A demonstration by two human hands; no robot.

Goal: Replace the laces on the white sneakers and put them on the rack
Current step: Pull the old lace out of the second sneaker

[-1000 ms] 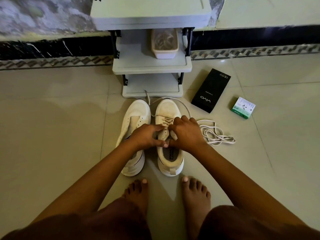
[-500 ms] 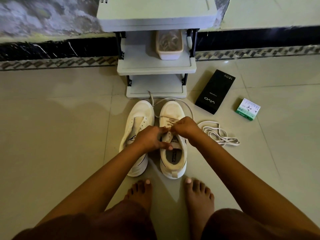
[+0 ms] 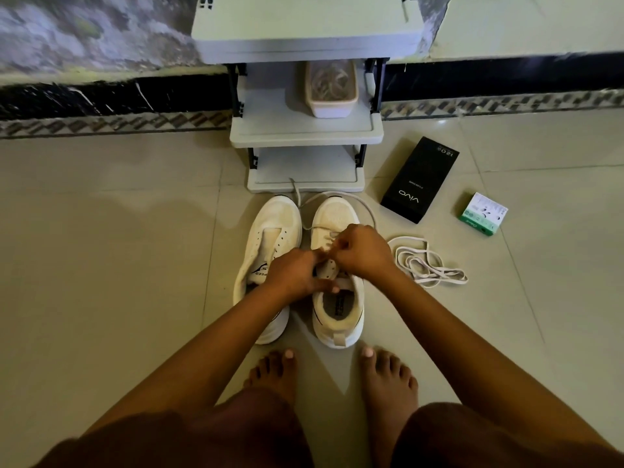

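- Two white sneakers sit side by side on the floor before the rack (image 3: pixel 305 135): the left sneaker (image 3: pixel 266 244) unlaced, the right sneaker (image 3: pixel 337 298) half threaded.
- Both hands work its eyelets: the left hand (image 3: pixel 293 273) holds the tongue area, the right hand (image 3: pixel 361 249) pinches the lace (image 3: pixel 358 206).
- Next, likely feeding the lace through higher eyelets; the spare lace (image 3: pixel 425 265) waits nearby.
- The black box (image 3: pixel 418 180) reads "vivo".

We read "vivo" and "120" on the black box (image 3: pixel 419 180). The left sneaker (image 3: pixel 266 251) shows "SPEED". The rest is illegible.
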